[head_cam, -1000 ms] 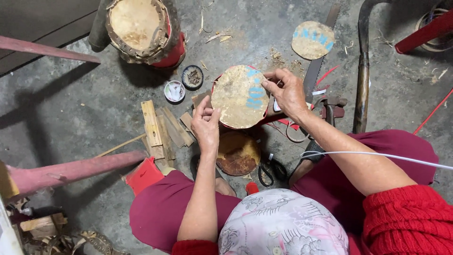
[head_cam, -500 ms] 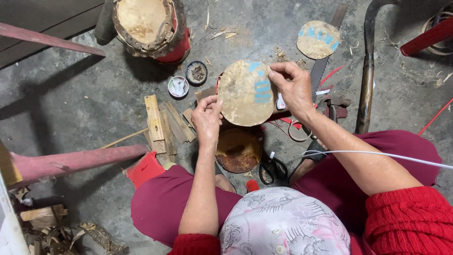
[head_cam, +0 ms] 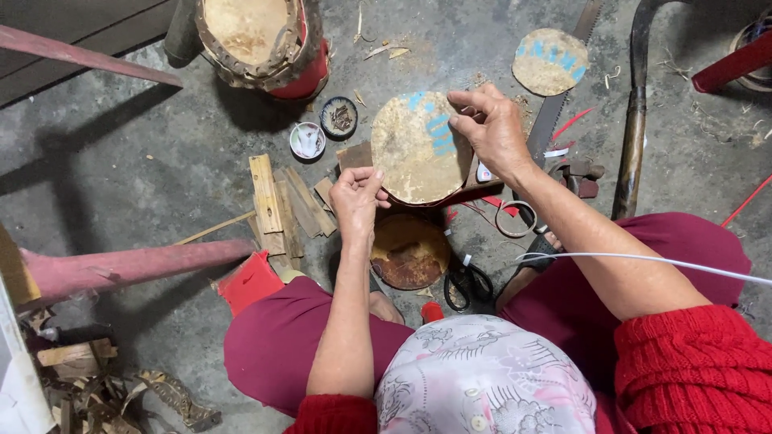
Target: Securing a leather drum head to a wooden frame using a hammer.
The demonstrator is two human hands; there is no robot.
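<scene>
Nearest the person's knees, on the concrete floor (head_cam: 121, 161), lie one pair of black scissors (head_cam: 469, 285) and one rusty round lid (head_cam: 410, 251). Just above the lid, both hands hold one tan disc (head_cam: 418, 149) marked with blue. The left hand (head_cam: 356, 197) pinches its lower left edge, fingers curled shut on it. The right hand (head_cam: 494, 128) grips its upper right edge between thumb and fingers. Left of the disc lies one heap of wood strips (head_cam: 281, 205). Beyond them sit two small round dishes (head_cam: 322, 128), side by side. One saw (head_cam: 555, 104) runs toward the floor's far edge at right. A second disc (head_cam: 550, 61) lies beside it. One red drum (head_cam: 257, 40) stands at the far left.
</scene>
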